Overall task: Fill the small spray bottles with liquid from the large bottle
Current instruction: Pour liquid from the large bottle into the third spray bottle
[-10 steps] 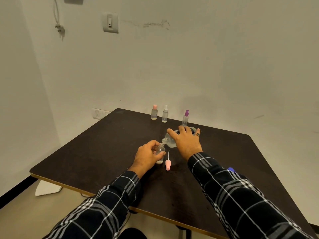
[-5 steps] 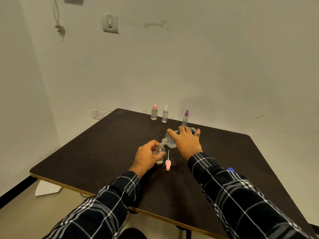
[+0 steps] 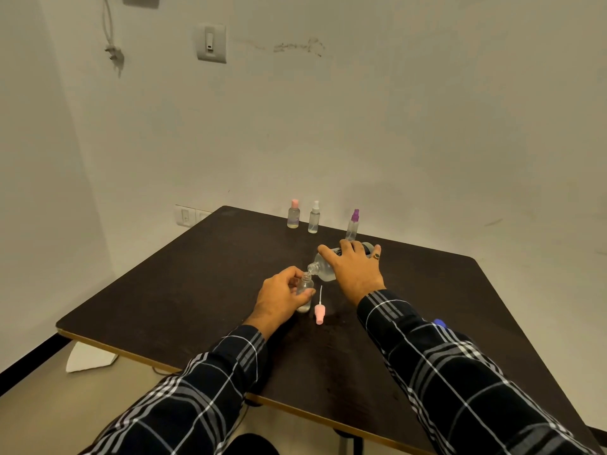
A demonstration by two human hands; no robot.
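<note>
My left hand (image 3: 282,298) grips a small clear spray bottle (image 3: 305,287) that stands uncapped on the dark table (image 3: 184,290). My right hand (image 3: 353,270) holds the large clear bottle (image 3: 323,269) tipped on its side, its open mouth right above the small bottle's neck. The pink spray cap (image 3: 319,311) with its white tube lies on the table just right of the small bottle. Three more small bottles stand at the far edge: a pink-capped one (image 3: 293,215), a white-capped one (image 3: 314,218) and a purple-capped one (image 3: 353,224).
A blue cap (image 3: 439,322) peeks out behind my right sleeve. The table stands in a corner, with white walls behind and to the left. A white object (image 3: 88,357) lies on the floor at the left.
</note>
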